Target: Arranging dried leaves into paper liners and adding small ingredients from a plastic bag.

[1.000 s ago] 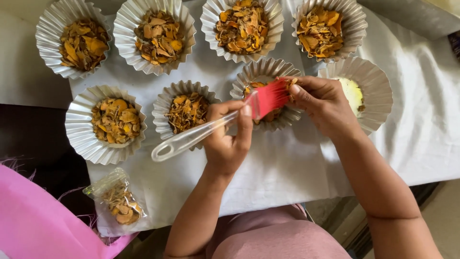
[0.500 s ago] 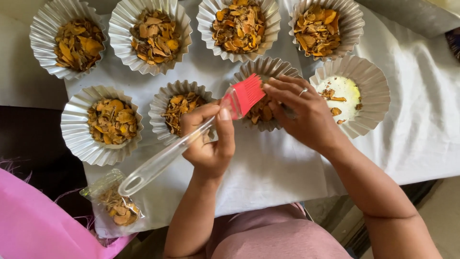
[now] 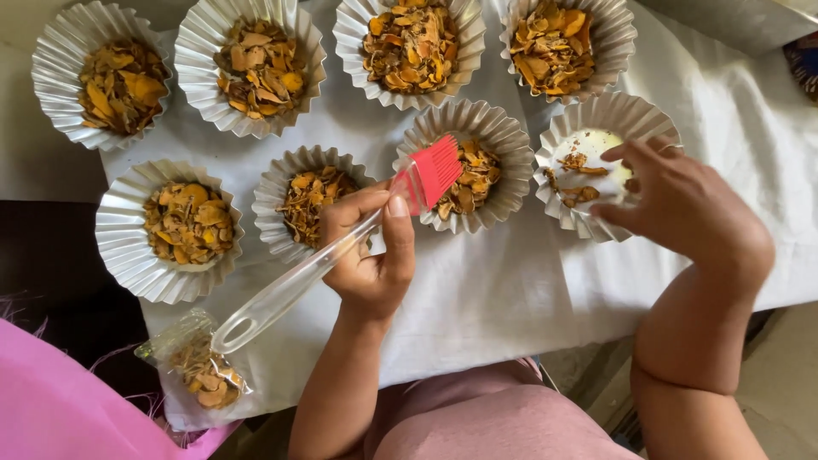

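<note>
The left hand (image 3: 371, 255) is clenched around a brush (image 3: 341, 247), thumb on top and fingers curled under the clear plastic handle, close behind the red bristle head. The handle slants down toward the near left corner of the cloth, its looped end just above a small clear bag (image 3: 200, 366) of dried orange flakes. The red head hangs over the near rim of a foil cup (image 3: 503, 140) in the near row, which holds more flakes. The brush looks light; the handle seems stiff and smooth, so likely a little slippery, while the bristles look soft and bendy. A hold close to the head, as here, probably gives the best control.

The right hand (image 3: 682, 209) is loosely spread with nothing in it, fingers hovering over the near edge of the rightmost foil cup (image 3: 656, 128), which shows a pale bottom and only a few flakes. Whether the fingertips touch the rim I cannot tell.

Further out, two more filled cups sit in the near row to the left, and four filled cups line the far edge of the white cloth (image 3: 494, 307). The thin pleated foil would crush easily.
</note>
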